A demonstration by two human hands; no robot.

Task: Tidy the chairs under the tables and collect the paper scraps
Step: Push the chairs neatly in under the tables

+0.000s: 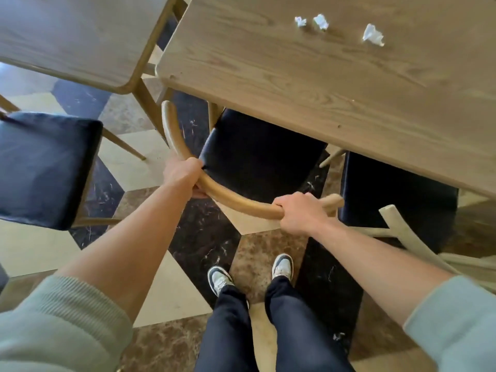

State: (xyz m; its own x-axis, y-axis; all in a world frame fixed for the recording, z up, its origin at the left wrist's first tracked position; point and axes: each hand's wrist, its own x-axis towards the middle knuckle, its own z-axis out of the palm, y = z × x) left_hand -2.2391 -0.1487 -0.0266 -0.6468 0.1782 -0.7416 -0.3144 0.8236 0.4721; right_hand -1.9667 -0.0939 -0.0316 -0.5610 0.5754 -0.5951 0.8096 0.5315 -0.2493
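A wooden chair with a curved backrest (236, 201) and a black seat (257, 159) stands partly under the wooden table (308, 84). My left hand (182, 174) grips the left part of the backrest. My right hand (300, 212) grips its right end. Three crumpled white paper scraps lie on the far right of the tabletop: one (300, 22), a second (321, 22) and a larger third (373, 35).
A second table (75, 38) stands at the upper left with a black-seated chair (45, 167) pulled out below it. Another chair (397, 200) sits at the right, its pale backrest (410, 237) near my right forearm. My feet stand on patterned tile floor (204, 237).
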